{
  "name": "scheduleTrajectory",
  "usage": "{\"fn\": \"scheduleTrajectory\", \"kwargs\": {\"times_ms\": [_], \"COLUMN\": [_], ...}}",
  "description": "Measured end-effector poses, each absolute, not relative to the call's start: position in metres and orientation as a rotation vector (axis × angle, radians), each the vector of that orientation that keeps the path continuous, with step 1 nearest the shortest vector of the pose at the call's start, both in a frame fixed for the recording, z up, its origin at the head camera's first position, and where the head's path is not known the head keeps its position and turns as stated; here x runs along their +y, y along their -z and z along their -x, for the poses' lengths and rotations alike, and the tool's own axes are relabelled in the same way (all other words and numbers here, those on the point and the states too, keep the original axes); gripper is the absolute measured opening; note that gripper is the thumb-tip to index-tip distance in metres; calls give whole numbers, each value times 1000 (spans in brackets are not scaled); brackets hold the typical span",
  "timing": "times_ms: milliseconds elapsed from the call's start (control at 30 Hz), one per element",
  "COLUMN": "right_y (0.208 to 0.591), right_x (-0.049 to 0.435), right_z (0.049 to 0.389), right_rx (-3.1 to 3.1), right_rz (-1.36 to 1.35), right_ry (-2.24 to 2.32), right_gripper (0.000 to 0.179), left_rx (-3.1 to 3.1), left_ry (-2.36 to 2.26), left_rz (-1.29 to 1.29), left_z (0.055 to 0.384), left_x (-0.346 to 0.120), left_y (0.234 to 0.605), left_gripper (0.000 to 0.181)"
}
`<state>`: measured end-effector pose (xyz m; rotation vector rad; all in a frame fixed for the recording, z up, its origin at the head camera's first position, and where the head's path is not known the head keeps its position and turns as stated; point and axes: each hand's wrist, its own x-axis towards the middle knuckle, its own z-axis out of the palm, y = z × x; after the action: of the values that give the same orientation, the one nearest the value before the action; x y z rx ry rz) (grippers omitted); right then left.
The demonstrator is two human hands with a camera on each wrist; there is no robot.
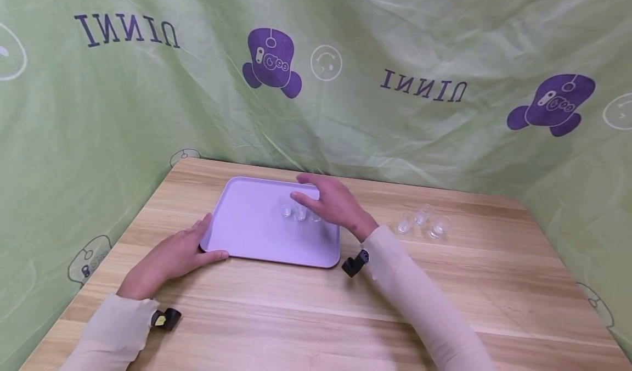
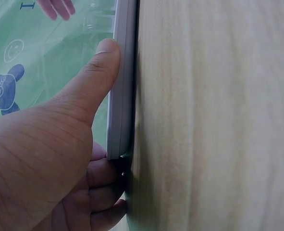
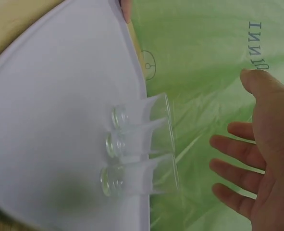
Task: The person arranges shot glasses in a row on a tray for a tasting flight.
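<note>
Near the surface's (image 1: 276, 316) far edge, a round-cornered lilac tray (image 1: 243, 223) is gripped by the left hand (image 1: 179, 254), right hand (image 1: 334, 200) outspread.

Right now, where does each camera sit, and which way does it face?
Head: on the head, facing forward and down at the tray, table and curtain; left hand, right hand and sleeves show.
Left wrist: on that wrist, facing along the tray's edge; left hand large, part of the right hand at top.
Right wrist: on that wrist, facing across the tray and three glasses; right hand large, a bit of the left at top.
Shared: both wrist views show tray and curtain.
</note>
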<state>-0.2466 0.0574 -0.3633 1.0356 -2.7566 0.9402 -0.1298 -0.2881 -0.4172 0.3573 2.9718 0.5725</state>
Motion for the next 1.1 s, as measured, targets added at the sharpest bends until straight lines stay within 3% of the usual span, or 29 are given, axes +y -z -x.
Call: {"fn": "scheduleTrajectory", "kwargs": {"times_ms": [833, 1100], "right_y": [371, 372], "right_x": [147, 175], "right_z": [207, 196], "right_rx": [-2654, -2712], "right_rz": [-982, -903], "right_ry": [-860, -794], "right_gripper": [55, 62], "left_rx": [2964, 2967], "left_ry": [-579, -589], "left_rz": [-352, -354], "left_z": [129, 129], "left_x": [-289, -287], "left_y": [416, 416], "left_gripper": [117, 116]}}
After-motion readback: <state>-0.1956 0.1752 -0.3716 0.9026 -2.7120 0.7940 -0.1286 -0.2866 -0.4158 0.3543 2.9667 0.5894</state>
